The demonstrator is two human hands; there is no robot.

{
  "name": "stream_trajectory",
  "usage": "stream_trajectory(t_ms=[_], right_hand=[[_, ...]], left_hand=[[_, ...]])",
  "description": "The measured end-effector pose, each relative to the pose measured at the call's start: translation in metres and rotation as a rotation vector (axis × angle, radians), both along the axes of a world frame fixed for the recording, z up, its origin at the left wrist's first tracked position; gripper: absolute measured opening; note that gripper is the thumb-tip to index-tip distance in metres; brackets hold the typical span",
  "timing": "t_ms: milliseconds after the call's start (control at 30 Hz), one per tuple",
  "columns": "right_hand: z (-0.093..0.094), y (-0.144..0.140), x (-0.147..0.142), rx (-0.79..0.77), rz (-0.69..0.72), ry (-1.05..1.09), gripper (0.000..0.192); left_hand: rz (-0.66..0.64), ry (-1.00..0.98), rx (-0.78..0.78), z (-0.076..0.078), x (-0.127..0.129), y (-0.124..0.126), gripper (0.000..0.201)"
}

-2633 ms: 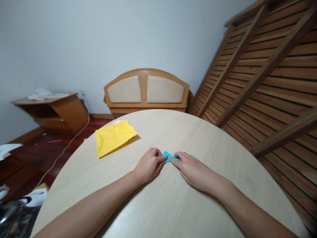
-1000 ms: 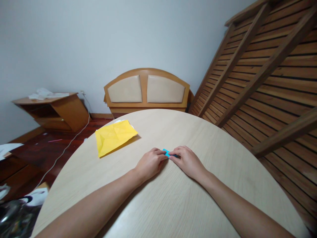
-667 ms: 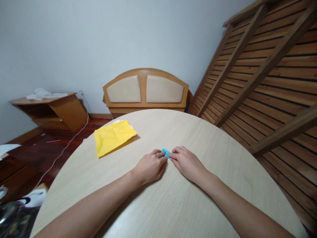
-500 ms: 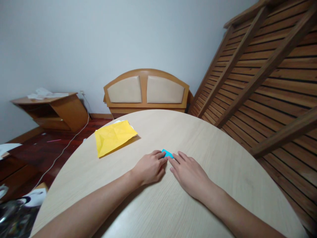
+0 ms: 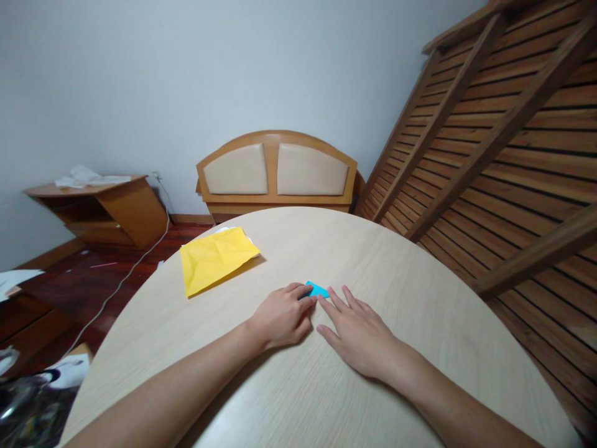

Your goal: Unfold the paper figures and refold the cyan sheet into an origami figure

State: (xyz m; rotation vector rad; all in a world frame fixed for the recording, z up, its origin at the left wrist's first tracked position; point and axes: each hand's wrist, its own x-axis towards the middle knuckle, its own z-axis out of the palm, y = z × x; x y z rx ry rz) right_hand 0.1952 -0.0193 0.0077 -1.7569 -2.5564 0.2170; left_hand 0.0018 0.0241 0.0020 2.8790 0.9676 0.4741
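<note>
A small folded piece of blue paper [image 5: 318,290] lies on the pale round table [image 5: 298,398]. The fingers of my left hand [image 5: 283,316] are curled over its left end and cover part of it. My right hand [image 5: 361,330] rests to the right, fingers spread, with the index fingertip at the paper's near edge. Beyond my left hand, a creased sheet of yellow paper [image 5: 217,256] lies over something white near the table's left edge.
A wooden headboard [image 5: 273,165] stands behind the table against the wall. Slatted wood panels [image 5: 513,162] lean at the right. A low cabinet [image 5: 121,214] and a white cable [image 5: 125,280] are on the left.
My right hand's fingers have spread apart and its thumb has moved out from the palm, showing more of the blue paper. My left hand stays in place.
</note>
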Motion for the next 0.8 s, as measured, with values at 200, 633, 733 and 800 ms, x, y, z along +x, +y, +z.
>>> stream_trajectory(t_ms=[200, 633, 733, 800], right_hand=[[0.008, 0.002, 0.008, -0.183, 0.002, 0.045, 0.069], [0.027, 0.007, 0.02, -0.218, -0.134, -0.107, 0.068], [0.019, 0.008, 0.014, -0.009, -0.22, -0.133, 0.058], [0.011, 0.01, 0.008, 0.15, -0.18, -0.071, 0.05]], left_hand=[[-0.002, 0.025, -0.003, 0.002, 0.0, 0.001, 0.028], [0.025, 0.056, -0.007, 0.004, 0.002, 0.0, 0.026], [0.026, 0.053, 0.0, 0.003, 0.002, 0.0, 0.026], [0.029, 0.048, 0.01, 0.003, 0.003, 0.001, 0.026]])
